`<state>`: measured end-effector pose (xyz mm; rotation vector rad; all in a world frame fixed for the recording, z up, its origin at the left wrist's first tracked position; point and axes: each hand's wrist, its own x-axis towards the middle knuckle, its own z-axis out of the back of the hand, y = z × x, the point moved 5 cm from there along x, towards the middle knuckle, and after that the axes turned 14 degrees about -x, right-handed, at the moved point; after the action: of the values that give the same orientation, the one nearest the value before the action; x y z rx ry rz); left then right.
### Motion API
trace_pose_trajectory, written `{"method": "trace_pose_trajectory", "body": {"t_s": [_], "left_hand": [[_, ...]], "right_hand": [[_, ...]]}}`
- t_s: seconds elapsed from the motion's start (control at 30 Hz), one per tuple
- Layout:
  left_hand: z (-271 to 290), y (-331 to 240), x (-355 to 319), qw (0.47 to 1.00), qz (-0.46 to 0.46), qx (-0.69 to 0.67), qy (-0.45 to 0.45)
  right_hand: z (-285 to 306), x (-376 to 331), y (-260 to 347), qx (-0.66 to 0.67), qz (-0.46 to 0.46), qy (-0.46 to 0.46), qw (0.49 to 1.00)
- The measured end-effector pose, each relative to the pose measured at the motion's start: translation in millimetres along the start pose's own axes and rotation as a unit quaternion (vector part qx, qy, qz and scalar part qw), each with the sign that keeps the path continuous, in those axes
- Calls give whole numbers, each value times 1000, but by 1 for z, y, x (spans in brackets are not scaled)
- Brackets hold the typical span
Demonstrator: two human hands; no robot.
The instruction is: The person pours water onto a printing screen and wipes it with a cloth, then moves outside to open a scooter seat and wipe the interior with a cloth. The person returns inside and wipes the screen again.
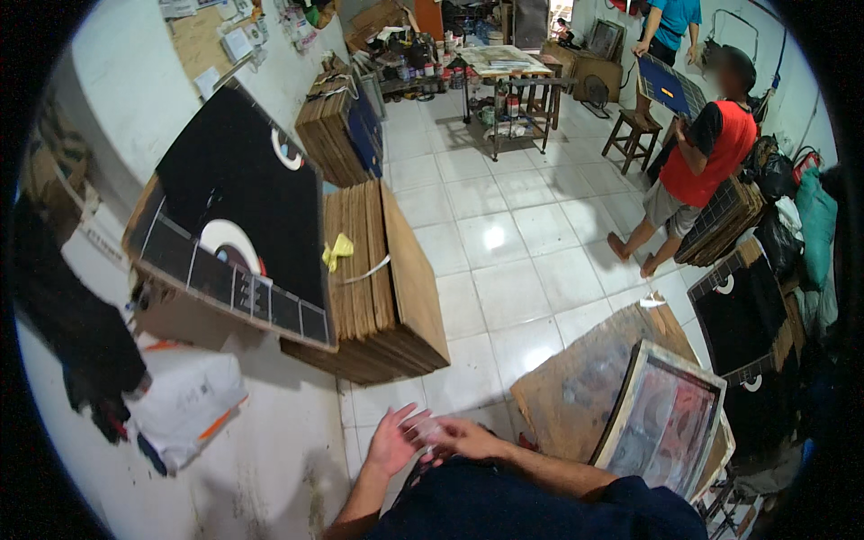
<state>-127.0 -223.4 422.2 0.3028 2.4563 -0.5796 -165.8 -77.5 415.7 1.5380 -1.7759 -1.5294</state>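
Note:
My left hand [392,443] is held in front of my body, palm up, with its fingers spread. Close beside it, my right hand [468,439] has its fingers bent in toward the left fingertips. A small pale, see-through thing [432,434] shows at the right fingers; blur hides its kind. To the right of my right forearm, a wood-framed printing screen [668,416] leans over a stained wooden board [576,382]. Ahead on the left, a black printed panel [243,198] with white eye shapes rests on a stack of boards [360,261] tied with a yellow knot.
One person in a red vest [733,139] and another in a blue shirt [670,22] hold a dark blue panel [666,85]. A stool [633,135] and a work table [504,61] stand farther back. A white bag [184,396] hangs at the left wall.

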Motion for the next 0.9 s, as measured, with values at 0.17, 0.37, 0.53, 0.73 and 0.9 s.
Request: {"method": "trace_pose_trajectory", "body": {"t_s": [0.17, 0.37, 0.53, 0.73, 0.9], "left_hand": [[1, -69, 25, 983, -74, 164, -45], [-69, -198, 77, 727, -385, 551, -142], [-118, -293, 152, 656, -392, 636, -108], [-129, -283, 276, 615, -379, 684, -104], [-114, -261, 346, 468, -336, 782, -239]], "right_hand": [[7, 68, 38, 6, -3, 149, 989], [99, 128, 101, 13, -3, 53, 999], [274, 137, 137, -123, 82, -234, 961], [449, 143, 15, -61, -181, -249, 949], [565, 76, -108, -166, -504, -190, 826]]}}
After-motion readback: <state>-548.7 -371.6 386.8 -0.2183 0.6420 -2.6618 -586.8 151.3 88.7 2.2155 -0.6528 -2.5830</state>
